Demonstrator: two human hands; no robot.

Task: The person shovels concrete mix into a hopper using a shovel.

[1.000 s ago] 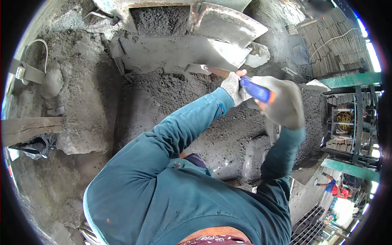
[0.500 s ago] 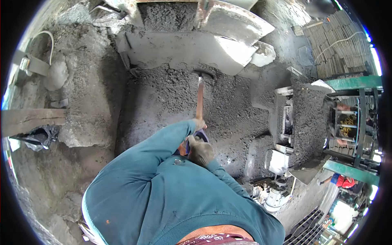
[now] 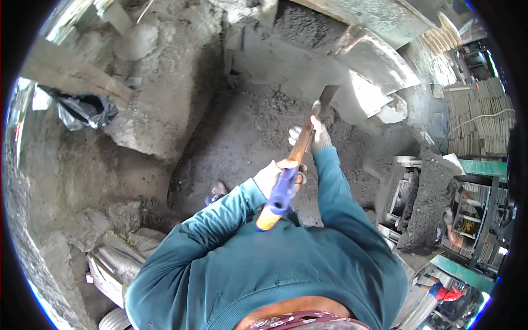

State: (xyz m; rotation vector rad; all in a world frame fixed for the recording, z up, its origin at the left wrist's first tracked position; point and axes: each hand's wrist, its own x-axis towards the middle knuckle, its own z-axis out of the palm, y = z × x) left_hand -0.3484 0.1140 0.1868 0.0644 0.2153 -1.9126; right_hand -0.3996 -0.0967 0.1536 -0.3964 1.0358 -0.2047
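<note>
Tool [image 3: 301,147] aslant — left hand [image 3: 279,178] wraps fingers round its blue grip [image 3: 282,191], right hand [image 3: 319,136] spreads fingers loosely behind the shaft [image 3: 305,137].

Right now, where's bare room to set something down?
Open: floor between the concrete ledge and the left hand, beyond the foot; also the ledge top beside the wooden beam. Crowded: around the right hand and tool, and far right, by the grey heap and green beam.

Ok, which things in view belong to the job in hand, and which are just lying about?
In the job:
long-handled tool, held in the left hand, right hand at its shaft
loose grey material on the floor, probably

Seemingly just lying about:
black plastic bag
wooden beam
stacked flat pieces
</note>
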